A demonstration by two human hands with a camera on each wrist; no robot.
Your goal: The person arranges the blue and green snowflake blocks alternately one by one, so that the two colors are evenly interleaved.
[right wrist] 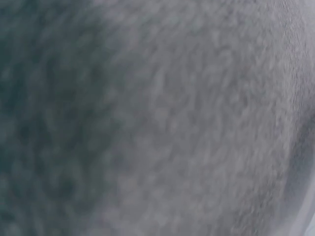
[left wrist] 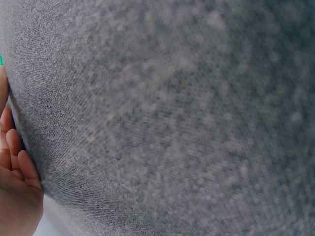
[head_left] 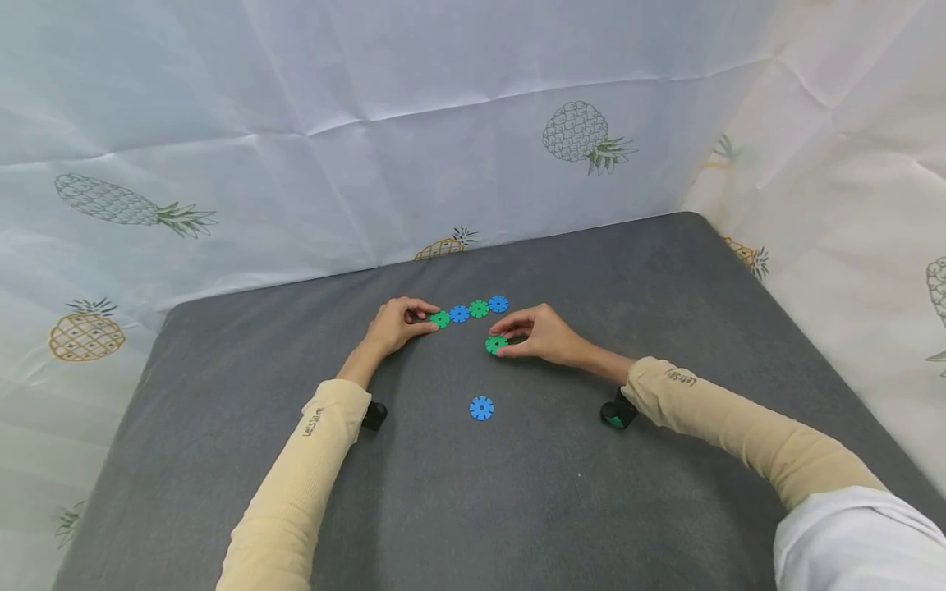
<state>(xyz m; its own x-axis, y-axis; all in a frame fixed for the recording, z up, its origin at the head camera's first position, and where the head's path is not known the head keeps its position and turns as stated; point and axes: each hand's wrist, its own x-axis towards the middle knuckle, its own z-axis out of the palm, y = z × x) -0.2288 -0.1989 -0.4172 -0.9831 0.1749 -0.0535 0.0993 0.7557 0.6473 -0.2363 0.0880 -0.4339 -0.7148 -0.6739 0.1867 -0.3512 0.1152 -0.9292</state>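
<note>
Notched plastic discs lie in a slanting row near the table's far side: a green disc (head_left: 440, 319) at the left end, then a blue disc (head_left: 459, 314), another green disc (head_left: 479, 309) and a blue one (head_left: 498, 304) at the right end. My left hand (head_left: 392, 328) pinches the left-end green disc between thumb and fingers. Just below the row's right half, my right hand (head_left: 545, 335) pinches a separate green disc (head_left: 497, 345). Closer to me lies a lone blue disc (head_left: 482, 408), untouched. The right wrist view shows neither hand nor disc.
Dark grey cloth covers the table (head_left: 473, 509). A white curtain (head_left: 443, 164) with printed pineapples hangs along the far edge and at the sides. Black wrist cameras sit under the left forearm (head_left: 296, 484) and right forearm (head_left: 739, 427).
</note>
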